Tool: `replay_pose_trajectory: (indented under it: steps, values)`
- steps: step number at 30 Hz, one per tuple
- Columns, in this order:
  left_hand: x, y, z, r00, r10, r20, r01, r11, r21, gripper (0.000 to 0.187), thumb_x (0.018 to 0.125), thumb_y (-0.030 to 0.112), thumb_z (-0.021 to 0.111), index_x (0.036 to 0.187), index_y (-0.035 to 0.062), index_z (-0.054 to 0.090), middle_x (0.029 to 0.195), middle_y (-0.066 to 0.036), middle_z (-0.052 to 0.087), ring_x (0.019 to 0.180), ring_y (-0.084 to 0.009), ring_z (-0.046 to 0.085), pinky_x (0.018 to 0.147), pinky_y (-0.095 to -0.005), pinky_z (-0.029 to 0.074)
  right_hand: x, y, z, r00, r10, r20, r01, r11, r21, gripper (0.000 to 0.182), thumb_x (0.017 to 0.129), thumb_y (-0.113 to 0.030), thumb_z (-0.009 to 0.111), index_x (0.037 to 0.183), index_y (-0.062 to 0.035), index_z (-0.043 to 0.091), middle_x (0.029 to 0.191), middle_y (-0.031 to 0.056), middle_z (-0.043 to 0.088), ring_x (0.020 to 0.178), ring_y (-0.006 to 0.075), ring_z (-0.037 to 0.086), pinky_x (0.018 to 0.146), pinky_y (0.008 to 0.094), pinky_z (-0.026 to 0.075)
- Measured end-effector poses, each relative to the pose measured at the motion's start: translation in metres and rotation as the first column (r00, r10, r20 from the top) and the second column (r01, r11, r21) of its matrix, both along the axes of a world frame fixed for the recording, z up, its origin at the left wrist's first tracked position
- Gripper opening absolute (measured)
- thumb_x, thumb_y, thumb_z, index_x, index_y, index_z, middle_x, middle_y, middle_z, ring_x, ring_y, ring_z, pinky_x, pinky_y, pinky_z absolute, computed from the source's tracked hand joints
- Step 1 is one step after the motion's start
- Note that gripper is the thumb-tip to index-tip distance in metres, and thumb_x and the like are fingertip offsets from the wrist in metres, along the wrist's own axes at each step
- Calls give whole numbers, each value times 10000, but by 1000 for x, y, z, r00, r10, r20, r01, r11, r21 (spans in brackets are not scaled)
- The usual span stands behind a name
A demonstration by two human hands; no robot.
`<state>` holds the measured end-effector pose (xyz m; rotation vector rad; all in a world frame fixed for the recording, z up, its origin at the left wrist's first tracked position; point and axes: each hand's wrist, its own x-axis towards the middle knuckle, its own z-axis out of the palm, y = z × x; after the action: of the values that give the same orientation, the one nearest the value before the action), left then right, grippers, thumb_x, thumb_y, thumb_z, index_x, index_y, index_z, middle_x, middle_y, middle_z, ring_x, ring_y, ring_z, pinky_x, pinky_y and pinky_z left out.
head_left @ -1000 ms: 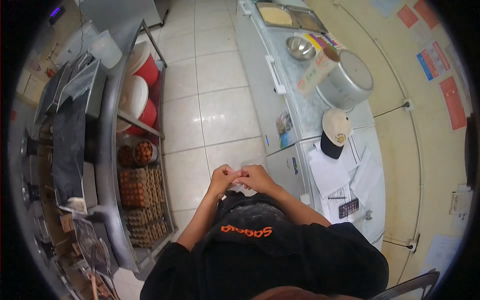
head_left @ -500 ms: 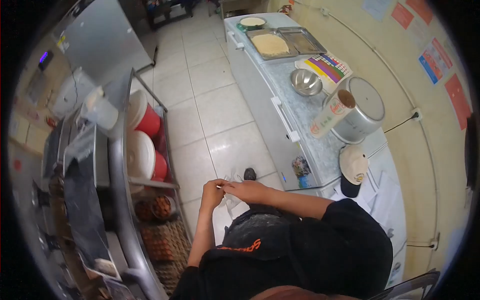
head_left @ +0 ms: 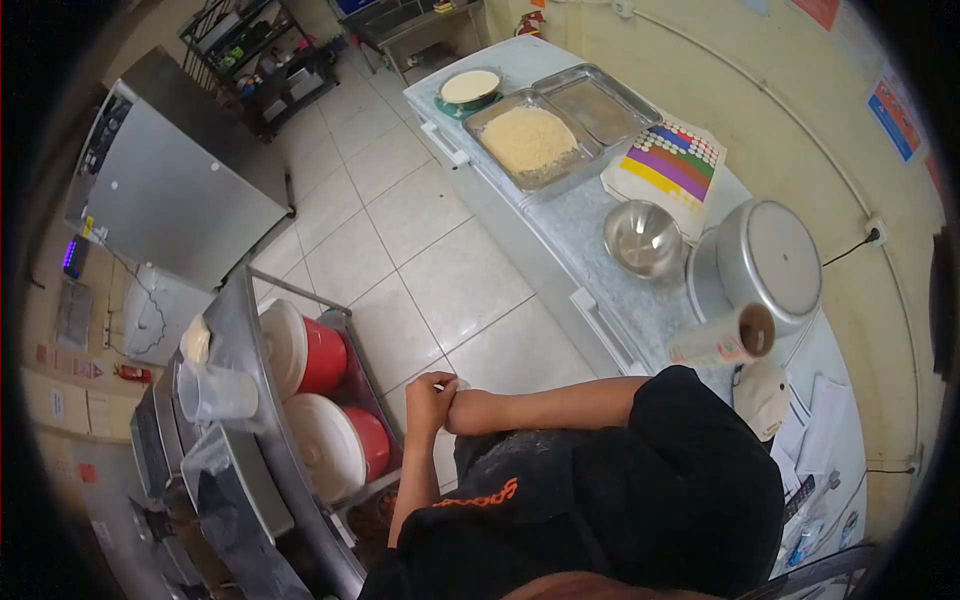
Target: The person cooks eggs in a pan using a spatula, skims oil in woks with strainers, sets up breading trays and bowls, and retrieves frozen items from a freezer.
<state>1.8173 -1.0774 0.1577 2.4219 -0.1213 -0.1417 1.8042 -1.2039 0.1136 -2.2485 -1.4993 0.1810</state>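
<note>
My left hand (head_left: 430, 400) and my right hand (head_left: 473, 412) are together in front of my dark, dusty apron (head_left: 530, 470). Bent fingers of the left hand are pinched close to the right hand. A small whitish bit (head_left: 461, 384) shows beside the fingertips, too little of it to name. The right hand is curled with its back toward me, its fingers mostly hidden. Both hands are in the air over the tiled floor, away from the counters.
On the right counter are a tray of pale crumbly material (head_left: 527, 140), a steel bowl (head_left: 642, 238), a large pot (head_left: 765, 265) and a cardboard tube (head_left: 725, 338). Left, a steel table (head_left: 268, 400) holds a plastic jug (head_left: 217, 392), with red buckets (head_left: 325, 350) beneath. A steel cabinet (head_left: 185, 180) stands behind.
The view has shifted, bringing more of the far room and counter into sight. My hands stay together; the right one has curled, and the whitish material under them is now mostly hidden.
</note>
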Motion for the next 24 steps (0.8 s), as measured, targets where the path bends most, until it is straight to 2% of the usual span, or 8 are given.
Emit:
replay_pose_trajectory:
  steps: [4, 6, 7, 10, 16, 19, 21, 24]
  values:
    - [84, 0, 0, 994, -54, -93, 51, 998, -30, 147, 752, 119, 711, 864, 25, 726, 768, -135, 697, 648, -197, 657, 629, -315, 509, 81, -12, -14, 952, 192, 238, -253, 933, 256, 154, 708, -143, 572, 665, -1, 615, 733, 154, 640, 641, 289, 638, 574, 406, 499]
    - [129, -8, -6, 972, -199, -126, 190, 979, -78, 142, 745, 126, 720, 842, 22, 719, 762, -136, 689, 651, -217, 653, 635, -325, 505, 106, -12, -26, 993, -62, -104, 80, 982, 172, 188, 718, -175, 590, 719, 11, 617, 729, 144, 642, 688, 291, 639, 622, 397, 500]
    - [149, -14, -10, 963, -232, -138, 221, 971, -90, 142, 745, 126, 720, 842, 22, 719, 762, -136, 689, 651, -217, 653, 635, -325, 505, 126, -7, -15, 932, -251, -262, 201, 958, -203, 215, 771, -188, 601, 902, -28, 663, 954, 129, 672, 971, 288, 620, 804, 398, 490]
    - [213, -38, -4, 895, -437, 93, 436, 899, 35, 126, 728, 99, 734, 797, 4, 689, 742, -140, 669, 650, -250, 639, 622, -342, 500, 199, 0, -26, 896, -432, -102, 397, 882, -253, 369, 825, -263, 598, 1114, -34, 619, 1207, 166, 581, 1161, 271, 514, 965, 413, 404]
    - [312, -47, 56, 792, -553, 259, 610, 742, -278, 208, 755, 92, 748, 917, 19, 640, 886, -115, 642, 711, -206, 614, 611, -303, 501, 317, -50, -34, 484, -716, -504, 875, 380, 300, 529, 918, -383, 525, 1354, -92, 458, 1401, 149, 414, 1221, 231, 435, 1032, 404, 338]
    - [336, -65, 44, 814, -552, 183, 574, 714, -400, 262, 757, 97, 763, 955, 27, 607, 941, -93, 614, 703, -165, 596, 601, -272, 494, 330, -98, 15, 306, -643, -702, 938, 77, 339, 639, 952, -481, 416, 1482, -167, 251, 1548, 99, 184, 1230, 266, 433, 1040, 344, 325]
    - [343, -91, 37, 789, -613, 48, 525, 632, -570, 272, 769, 81, 755, 971, 15, 586, 869, -63, 627, 707, -126, 604, 546, -253, 486, 320, -100, 70, 145, 369, -918, 982, -168, 88, 733, 916, -661, 270, 1508, -262, 106, 1568, 41, 113, 1315, 268, 335, 1047, 386, 310]
    - [357, -124, 15, 737, -658, 157, 614, 554, -562, 200, 810, 99, 722, 931, -17, 611, 824, -69, 628, 638, -120, 601, 504, -244, 467, 323, -124, 54, 251, 347, -904, 963, -182, 198, 785, 845, -745, 209, 1498, -342, 45, 1578, 1, 39, 1394, 279, 191, 1043, 408, 302]
